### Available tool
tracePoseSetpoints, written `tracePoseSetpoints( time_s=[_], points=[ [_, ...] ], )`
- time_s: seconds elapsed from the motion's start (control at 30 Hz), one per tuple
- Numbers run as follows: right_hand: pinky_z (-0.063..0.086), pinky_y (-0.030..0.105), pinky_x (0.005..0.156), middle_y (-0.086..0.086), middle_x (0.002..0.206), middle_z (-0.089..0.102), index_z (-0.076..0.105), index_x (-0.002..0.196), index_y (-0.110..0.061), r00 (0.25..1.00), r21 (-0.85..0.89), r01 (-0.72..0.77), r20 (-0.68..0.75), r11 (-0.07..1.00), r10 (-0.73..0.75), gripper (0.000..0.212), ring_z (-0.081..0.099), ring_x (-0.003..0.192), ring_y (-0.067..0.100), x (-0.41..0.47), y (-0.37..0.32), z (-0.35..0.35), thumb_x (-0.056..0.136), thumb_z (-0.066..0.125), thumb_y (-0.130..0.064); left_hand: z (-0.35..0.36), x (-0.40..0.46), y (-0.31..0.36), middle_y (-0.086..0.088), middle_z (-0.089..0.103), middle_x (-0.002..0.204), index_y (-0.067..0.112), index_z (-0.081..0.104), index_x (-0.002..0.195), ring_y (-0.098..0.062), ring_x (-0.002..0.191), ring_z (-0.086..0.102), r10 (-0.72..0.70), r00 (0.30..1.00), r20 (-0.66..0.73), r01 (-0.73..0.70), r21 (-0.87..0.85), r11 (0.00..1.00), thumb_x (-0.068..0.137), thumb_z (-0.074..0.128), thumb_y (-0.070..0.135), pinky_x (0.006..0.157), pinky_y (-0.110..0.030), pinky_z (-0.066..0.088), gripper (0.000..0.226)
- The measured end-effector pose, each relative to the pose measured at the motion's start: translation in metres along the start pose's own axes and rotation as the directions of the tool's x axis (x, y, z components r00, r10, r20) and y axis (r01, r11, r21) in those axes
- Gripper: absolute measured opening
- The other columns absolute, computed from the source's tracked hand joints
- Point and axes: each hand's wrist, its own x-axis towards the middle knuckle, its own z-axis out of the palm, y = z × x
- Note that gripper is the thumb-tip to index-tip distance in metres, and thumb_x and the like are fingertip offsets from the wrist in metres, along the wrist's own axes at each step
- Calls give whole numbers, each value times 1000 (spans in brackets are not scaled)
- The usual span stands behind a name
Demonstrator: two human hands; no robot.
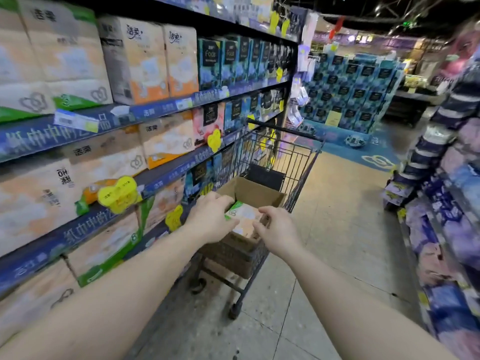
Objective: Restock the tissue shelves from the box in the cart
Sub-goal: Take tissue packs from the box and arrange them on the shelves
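Inside the cardboard box (255, 196) in the cart (298, 162), both hands grip 1 tissue pack (244, 213): left hand (210, 219), right hand (279, 229). Slick wrapping could slip during lifting.

Both hands reach into the cardboard box in the cart.

The left hand (211, 219) lies over the left edge of a green-and-white tissue pack (242, 213) inside the open cardboard box (255, 194), fingers curled on it; the right hand (279, 229) hovers at the pack's right edge, fingers bent. The box sits in a black wire cart (298, 162) just beside the tissue shelves (166, 107), stocked with packs.
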Motion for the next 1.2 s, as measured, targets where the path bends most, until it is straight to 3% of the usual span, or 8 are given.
tracePoseSetpoints(
  time_s=[0.33,0.5,0.67,0.8,1.0,1.13,1.2],
  points=[
    [47,35,95,-2,125,56,54,131,-29,992,43,-98,81,994,94,43,52,116,21,183,49,62,90,60,-39,40,201,-49,-3,44,137,30,45,138,-26,128,41,44,990,136,-49,32,998,87,61,49,104,-41,40,56],
    [45,35,96,1,130,55,53,131,-26,967,50,-140,222,989,126,44,51,120,23,239,85,98,90,61,-37,80,263,-78,-4,42,144,30,44,139,-27,133,39,-28,959,284,10,65,998,87,63,45,107,-42,38,58],
    [48,36,92,6,127,54,52,132,-25,924,61,-173,355,983,140,43,53,115,26,298,138,135,91,61,-35,123,324,-101,-6,46,140,28,47,138,-26,130,42,-116,915,388,83,100,992,86,67,42,105,-33,37,58],
    [47,35,94,6,133,52,50,134,-23,852,71,-166,513,984,107,47,52,119,25,341,173,170,91,61,-36,165,360,-114,-4,46,140,31,45,138,-26,129,42,-213,860,464,156,159,975,85,66,46,104,-33,38,59],
    [48,33,94,5,133,53,46,136,-25,679,39,-210,725,977,117,53,53,119,23,364,198,226,89,62,-40,221,388,-138,-2,45,135,30,47,136,-24,125,44,-266,749,607,243,122,962,85,70,35,95,-29,39,56],
    [46,36,99,6,137,50,41,140,-25,544,-17,-215,828,976,134,61,50,124,25,364,208,256,86,67,-36,260,405,-154,-1,48,134,31,50,135,-22,122,46,-233,668,706,186,145,972,81,74,29,100,-35,43,59],
    [46,35,99,5,138,51,40,141,-25,472,-44,-185,872,982,128,65,51,123,25,361,211,269,84,69,-34,278,413,-160,-1,47,137,32,49,135,-22,127,42,-191,598,778,75,183,980,79,74,28,104,-35,40,61]
  ],
)
